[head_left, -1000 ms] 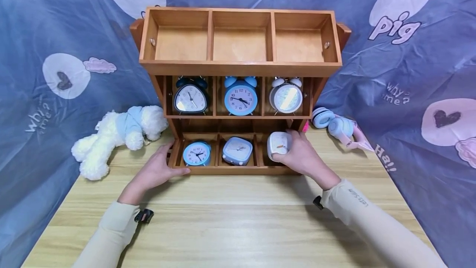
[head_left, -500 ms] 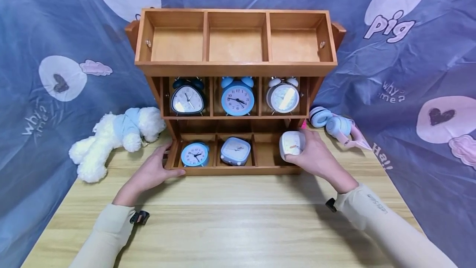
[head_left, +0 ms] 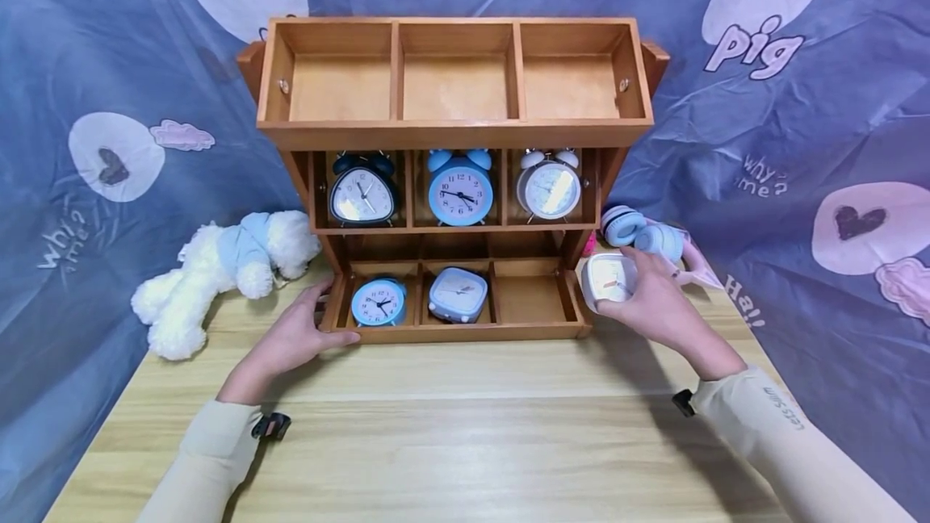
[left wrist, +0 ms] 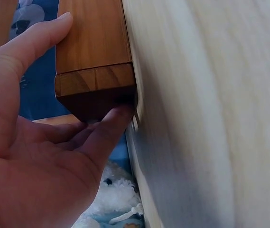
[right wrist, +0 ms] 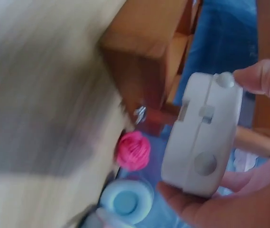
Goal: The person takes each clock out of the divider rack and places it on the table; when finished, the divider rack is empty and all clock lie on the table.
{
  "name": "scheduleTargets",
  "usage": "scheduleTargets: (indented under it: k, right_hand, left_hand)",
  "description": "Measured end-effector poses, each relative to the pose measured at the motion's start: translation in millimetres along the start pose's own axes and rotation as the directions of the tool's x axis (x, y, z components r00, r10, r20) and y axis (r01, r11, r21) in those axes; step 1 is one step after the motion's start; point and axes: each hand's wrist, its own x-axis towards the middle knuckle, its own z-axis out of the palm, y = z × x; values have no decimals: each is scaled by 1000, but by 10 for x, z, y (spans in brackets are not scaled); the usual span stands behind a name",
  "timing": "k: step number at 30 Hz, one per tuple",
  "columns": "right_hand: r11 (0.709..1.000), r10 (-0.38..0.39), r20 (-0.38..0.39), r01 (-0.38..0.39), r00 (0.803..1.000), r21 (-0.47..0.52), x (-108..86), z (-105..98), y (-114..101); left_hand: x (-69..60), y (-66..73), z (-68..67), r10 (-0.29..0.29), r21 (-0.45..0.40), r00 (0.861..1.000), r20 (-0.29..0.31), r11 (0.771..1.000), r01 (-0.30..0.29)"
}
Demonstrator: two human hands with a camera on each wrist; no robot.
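Note:
My right hand (head_left: 664, 305) grips a small white square alarm clock (head_left: 607, 279) just outside the right end of a three-tier wooden shelf (head_left: 465, 135). In the right wrist view, the clock's underside (right wrist: 203, 137) shows between thumb and fingers. My left hand (head_left: 294, 337) holds the shelf's lower left corner, thumb along the front board (left wrist: 94, 38) and fingers against the end. A round blue clock (head_left: 379, 303) and a pale blue square clock (head_left: 458, 294) sit in the bottom tier. Its right compartment (head_left: 530, 299) is bare.
The middle tier holds a dark twin-bell clock (head_left: 362, 194), a blue one (head_left: 461, 192) and a white one (head_left: 550, 188). Left of the shelf lies a white plush dog (head_left: 232, 265). Blue headphones (head_left: 657, 240) and a pink ball-shaped thing (right wrist: 134, 151) are at the right.
My right hand has lifted the white alarm clock from the bottom right compartment and moved it rightward, past the shelf's end. The left hand has stayed on the shelf corner.

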Motion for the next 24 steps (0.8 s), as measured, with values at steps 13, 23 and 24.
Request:
scheduleTargets:
  k: [13,23,24]
  right_hand:
    - [999,-19,2,19,1000,27,-20,68,331]
    - [1000,8,58,-10,998,28,35,164,519]
    - [1000,5,62,-7,998,24,45,175,533]
  left_hand:
    - [5,-25,4,4,-14,1000,1,1000,-4]
    - [8,-21,3,6,-17,1000,3,1000,-6]
    - [7,-22,4,4,-17,1000,3,1000,-4]
